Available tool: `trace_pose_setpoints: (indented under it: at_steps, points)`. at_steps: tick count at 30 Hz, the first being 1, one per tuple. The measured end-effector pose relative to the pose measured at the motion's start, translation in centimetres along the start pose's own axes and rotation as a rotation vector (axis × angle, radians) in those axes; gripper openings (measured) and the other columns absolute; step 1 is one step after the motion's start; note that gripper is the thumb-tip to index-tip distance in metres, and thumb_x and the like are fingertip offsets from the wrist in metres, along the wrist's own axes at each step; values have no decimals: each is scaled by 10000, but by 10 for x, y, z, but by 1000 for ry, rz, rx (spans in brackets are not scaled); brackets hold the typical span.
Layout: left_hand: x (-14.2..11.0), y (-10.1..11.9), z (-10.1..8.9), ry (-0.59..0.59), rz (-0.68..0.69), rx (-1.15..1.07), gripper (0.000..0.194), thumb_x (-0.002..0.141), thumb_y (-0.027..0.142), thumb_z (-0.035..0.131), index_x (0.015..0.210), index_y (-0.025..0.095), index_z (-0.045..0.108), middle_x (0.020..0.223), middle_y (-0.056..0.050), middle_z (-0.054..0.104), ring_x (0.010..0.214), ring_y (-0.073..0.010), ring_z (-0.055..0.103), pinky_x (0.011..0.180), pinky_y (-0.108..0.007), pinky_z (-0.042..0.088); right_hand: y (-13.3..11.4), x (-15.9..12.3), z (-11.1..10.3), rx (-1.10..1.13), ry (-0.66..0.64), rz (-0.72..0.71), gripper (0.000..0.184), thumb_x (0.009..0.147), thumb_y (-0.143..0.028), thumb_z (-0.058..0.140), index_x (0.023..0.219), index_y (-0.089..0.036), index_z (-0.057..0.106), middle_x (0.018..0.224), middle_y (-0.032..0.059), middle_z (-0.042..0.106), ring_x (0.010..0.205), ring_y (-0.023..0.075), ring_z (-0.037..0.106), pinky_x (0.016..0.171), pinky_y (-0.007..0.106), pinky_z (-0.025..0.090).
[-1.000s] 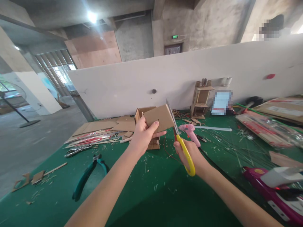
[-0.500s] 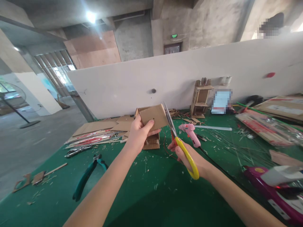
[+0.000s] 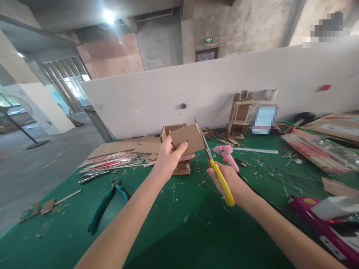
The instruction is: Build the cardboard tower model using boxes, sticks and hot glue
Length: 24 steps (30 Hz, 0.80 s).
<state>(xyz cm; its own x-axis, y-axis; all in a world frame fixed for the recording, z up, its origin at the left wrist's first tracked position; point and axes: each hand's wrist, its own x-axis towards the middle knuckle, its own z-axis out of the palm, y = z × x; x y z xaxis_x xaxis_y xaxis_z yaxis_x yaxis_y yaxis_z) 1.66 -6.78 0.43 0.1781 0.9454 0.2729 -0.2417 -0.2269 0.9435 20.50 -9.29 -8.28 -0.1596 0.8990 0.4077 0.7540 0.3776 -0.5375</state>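
My left hand (image 3: 169, 158) pinches a flat piece of cardboard (image 3: 192, 136) that has a small dark hole in it, thumb on the near face. In my right hand (image 3: 224, 179) are yellow-handled scissors (image 3: 220, 179), their blades pointing up and away along the cardboard's right edge. Whether the blades straddle that edge or only lie against it, I cannot tell. Behind the cardboard stands a small cardboard box structure (image 3: 182, 170), partly hidden by my left hand and the piece.
Teal-handled pliers (image 3: 102, 211) lie on the green table (image 3: 157, 239), left of my forearm. A pink glue gun (image 3: 228, 157) rests right of the scissors. A small cardboard shelf (image 3: 240, 116) stands by the white partition (image 3: 134, 108). At right is a magenta power strip (image 3: 314, 224).
The cardboard and my left hand have shifted slightly right. The scissors' handles look closer together, and the blades have drawn nearer each other at the cardboard's right edge.
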Motion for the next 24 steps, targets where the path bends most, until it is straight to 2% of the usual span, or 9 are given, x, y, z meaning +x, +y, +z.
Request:
trace_pose_setpoints:
  at_steps: [6,9,11,15,18,21,24]
  points:
    - [1,4,-4,17,32,63,398,733,275,714,1091,182,565,1120,-95,627,1009,-274,628,668,-329,623,1,3,2,14,81,83,448,881,-643,363,666,-250,385,571,20,484,513,184,487,494,320,350]
    - [4,16,-12,57,135,126,395,726,271,720,1082,178,576,1070,-88,639,954,-259,641,621,-300,612,-5,1,-3,-18,107,96,453,827,-664,458,655,-250,392,577,15,485,490,163,455,487,313,358]
    - [4,32,-22,86,232,195,393,726,275,724,1082,180,588,1014,-82,654,891,-238,653,565,-262,590,-11,-1,-11,-77,86,60,459,793,-657,520,639,-250,375,589,14,494,514,162,465,503,308,369]
    - [-1,75,-43,275,444,275,442,714,290,737,1123,228,582,1011,-58,665,872,-220,653,468,-208,526,-27,-5,-30,-208,-90,-90,456,759,-639,578,629,-233,416,597,16,530,598,187,531,560,309,377]
    - [-8,94,-50,344,528,350,468,749,323,710,1187,288,549,1058,-25,657,891,-212,650,434,-205,495,-43,-7,-30,-227,-254,-100,483,687,-686,620,668,-217,507,655,30,602,613,197,565,534,296,360]
    - [-12,91,-44,298,536,436,519,766,343,700,1247,288,513,1025,-34,662,840,-205,655,442,-218,504,-63,-5,-13,-182,-395,-68,449,680,-646,643,710,-208,552,709,40,646,607,200,586,480,277,334]
    - [-9,75,-32,225,498,491,564,769,336,696,1285,262,482,1003,-61,662,808,-207,658,466,-228,531,-87,0,8,-156,-451,-146,224,750,-393,621,757,-173,580,792,77,677,662,208,615,499,279,374]
